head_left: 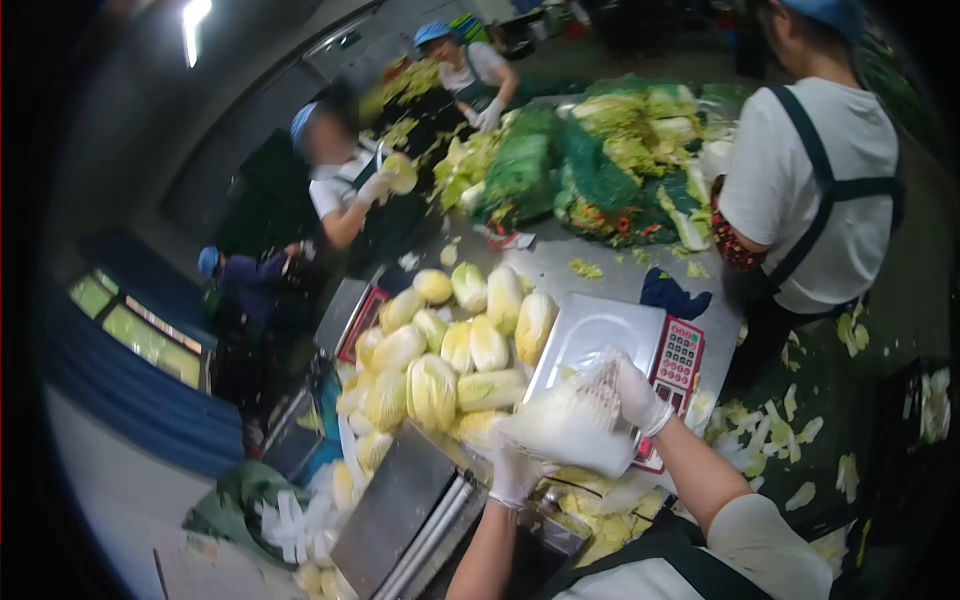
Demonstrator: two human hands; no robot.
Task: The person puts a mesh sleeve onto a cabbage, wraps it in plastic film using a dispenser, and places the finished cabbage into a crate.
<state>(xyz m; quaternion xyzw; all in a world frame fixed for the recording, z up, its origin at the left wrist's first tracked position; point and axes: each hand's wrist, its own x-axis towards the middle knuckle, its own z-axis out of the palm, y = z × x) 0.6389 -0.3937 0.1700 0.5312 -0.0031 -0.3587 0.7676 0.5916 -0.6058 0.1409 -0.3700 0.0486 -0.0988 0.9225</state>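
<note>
My left hand (516,466), in a white glove, is at the lower left end of a blurred white bundle (575,425), its fingers partly hidden behind it. At the bundle's upper right side is my right hand (640,398), also gloved, with its fingers against the netted white part. The bundle is tilted over the near edge of a digital scale (605,330) with a steel pan and a red keypad. Directly left of the scale lies a pile of trimmed cabbages (432,392), pale yellow and white.
A steel machine (400,510) with rollers stands at lower left. Green net sacks of cabbage (525,165) lie across the steel table. A dark blue cloth (675,294) sits beside the scale. Co-workers stand at right (820,190), at left (345,180) and at the back.
</note>
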